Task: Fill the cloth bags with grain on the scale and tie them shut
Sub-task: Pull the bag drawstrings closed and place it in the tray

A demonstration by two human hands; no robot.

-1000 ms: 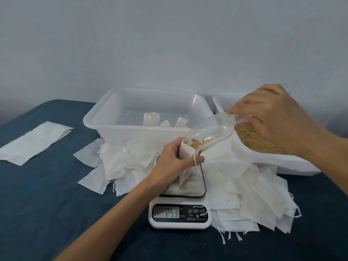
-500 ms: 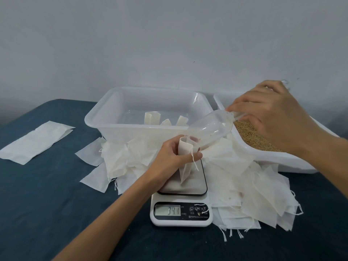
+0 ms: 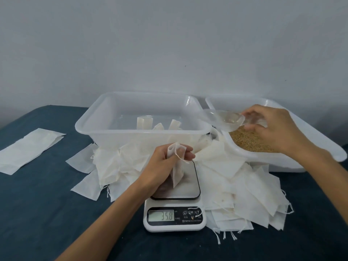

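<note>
My left hand [image 3: 162, 166] grips the top of a small white cloth bag [image 3: 177, 170] that stands on the platform of the white kitchen scale [image 3: 175, 217]. The display reads 35.8. My right hand [image 3: 271, 127] holds the handle of a clear plastic scoop [image 3: 224, 118], which looks empty and hovers over the brown grain [image 3: 248, 141] in the white tray [image 3: 282, 161] at the right.
A clear tub [image 3: 113, 129] behind the scale holds a few small bags. Heaps of empty cloth bags [image 3: 235, 189] lie left and right of the scale. One folded white cloth [image 3: 28, 149] lies far left on the dark blue table cover.
The scoop tipped its grain into the bag, then my right hand drew it back right over the grain tray. The scale reading rose from 25.3 to 35.8.
</note>
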